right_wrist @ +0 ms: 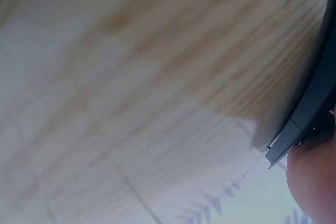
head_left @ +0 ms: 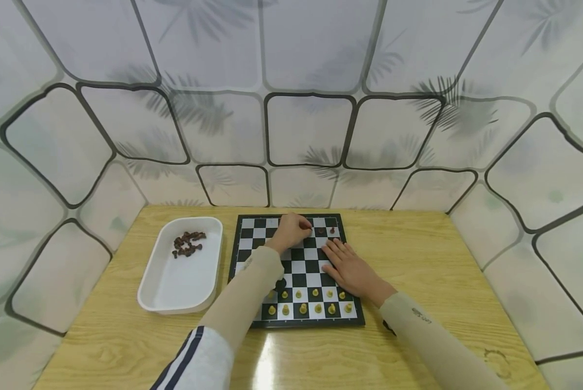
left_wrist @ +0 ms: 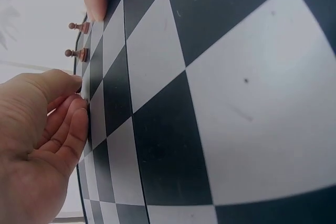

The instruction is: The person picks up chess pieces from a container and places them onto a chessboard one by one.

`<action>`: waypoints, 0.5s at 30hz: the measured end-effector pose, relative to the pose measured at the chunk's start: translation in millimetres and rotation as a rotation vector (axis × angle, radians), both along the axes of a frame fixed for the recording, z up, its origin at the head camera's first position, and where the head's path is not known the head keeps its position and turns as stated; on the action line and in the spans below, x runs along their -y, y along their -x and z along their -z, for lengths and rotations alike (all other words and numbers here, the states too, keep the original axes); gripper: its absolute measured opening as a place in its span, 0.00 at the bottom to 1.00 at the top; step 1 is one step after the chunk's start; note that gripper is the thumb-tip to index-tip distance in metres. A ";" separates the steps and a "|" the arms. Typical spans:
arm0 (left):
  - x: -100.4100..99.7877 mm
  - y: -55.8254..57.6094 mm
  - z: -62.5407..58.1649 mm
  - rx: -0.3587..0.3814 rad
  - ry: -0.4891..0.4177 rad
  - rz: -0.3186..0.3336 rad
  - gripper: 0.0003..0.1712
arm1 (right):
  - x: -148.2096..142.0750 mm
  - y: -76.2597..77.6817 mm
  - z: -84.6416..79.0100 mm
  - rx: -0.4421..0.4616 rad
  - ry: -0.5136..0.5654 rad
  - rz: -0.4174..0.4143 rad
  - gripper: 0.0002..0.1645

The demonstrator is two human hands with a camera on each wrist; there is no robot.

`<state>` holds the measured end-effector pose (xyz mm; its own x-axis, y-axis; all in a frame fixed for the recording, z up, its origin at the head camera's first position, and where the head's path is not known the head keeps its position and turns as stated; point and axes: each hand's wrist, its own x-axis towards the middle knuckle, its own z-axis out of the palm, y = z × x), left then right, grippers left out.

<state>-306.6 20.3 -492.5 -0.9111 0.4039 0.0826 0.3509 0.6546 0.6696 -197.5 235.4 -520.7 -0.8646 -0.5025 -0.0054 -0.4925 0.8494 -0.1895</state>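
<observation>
A black-and-white chessboard (head_left: 298, 266) lies on the table. Over its far rows, my left hand (head_left: 290, 232) pinches a small dark chess piece between thumb and fingertips, mostly hidden by them. Beside it, two brown pawns stand near the board's far right corner; in the left wrist view, the nearer pawn (left_wrist: 76, 53) is just past my thumb, the other pawn (left_wrist: 79, 26) beyond. My right hand (head_left: 352, 271) rests flat on the board's right edge, fingers straight. Several yellow chess pieces (head_left: 303, 309) stand in two rows along the near side, partly covered by my left forearm.
Left of the board stands a white tray (head_left: 181, 281) with several brown chess pieces (head_left: 188, 245) heaped in it. The wooden table (head_left: 403, 238) meets patterned walls (head_left: 301, 130) at the back and both sides.
</observation>
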 end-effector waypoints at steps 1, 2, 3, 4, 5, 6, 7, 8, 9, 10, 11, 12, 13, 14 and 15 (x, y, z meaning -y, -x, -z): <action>-0.2 0.3 0.3 0.001 -0.001 -0.001 0.10 | -0.2 0.1 0.2 -0.001 -0.001 -0.001 0.39; -0.3 0.5 0.6 0.002 -0.002 -0.001 0.10 | -0.3 0.2 0.4 -0.003 -0.001 -0.002 0.39; -0.5 0.7 1.0 0.001 -0.001 -0.002 0.10 | -0.4 0.2 0.5 -0.005 0.000 -0.003 0.39; -0.7 0.9 1.3 -0.002 0.001 -0.003 0.10 | -0.4 0.2 0.5 -0.007 0.000 -0.004 0.39; -0.9 1.0 1.7 -0.005 0.004 -0.003 0.09 | -0.4 0.2 0.5 -0.009 -0.001 -0.005 0.39; -1.1 1.2 2.2 -0.009 0.008 -0.003 0.09 | -0.3 0.2 0.5 -0.010 0.000 -0.006 0.39; -1.3 1.2 2.3 -0.011 0.011 -0.003 0.09 | -0.2 0.1 0.5 -0.011 0.000 -0.006 0.39; -1.6 1.1 2.3 -0.014 0.016 -0.003 0.09 | -0.1 0.1 0.6 -0.011 -0.001 -0.005 0.39; -1.8 1.1 2.1 -0.014 0.018 -0.003 0.09 | 0.0 0.0 0.6 -0.012 -0.001 -0.005 0.39; -1.9 0.8 1.6 -0.010 0.018 -0.003 0.09 | 0.1 0.0 0.7 -0.014 -0.002 -0.005 0.39; -2.1 0.4 1.2 -0.006 0.018 -0.002 0.10 | 0.1 0.0 0.7 -0.015 -0.003 -0.005 0.39; -2.1 0.2 0.4 -0.001 0.017 -0.002 0.10 | 0.2 -0.1 0.7 -0.016 -0.003 -0.004 0.39; -2.3 -0.2 -0.4 0.002 0.016 -0.001 0.10 | 0.3 -0.1 0.7 -0.016 -0.004 -0.003 0.39; -2.3 -0.5 -1.0 0.003 0.017 0.000 0.10 | 0.4 -0.3 0.5 -0.017 -0.002 -0.003 0.39; -2.3 -0.8 -1.7 0.005 0.017 0.001 0.10 | 0.5 -0.4 0.2 -0.017 -0.001 -0.003 0.39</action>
<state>-305.8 22.6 -490.8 -0.9112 0.4059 0.0708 0.3478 0.6657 0.6602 -197.1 234.9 -520.9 -0.8630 -0.5052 0.0089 -0.4983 0.8481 -0.1799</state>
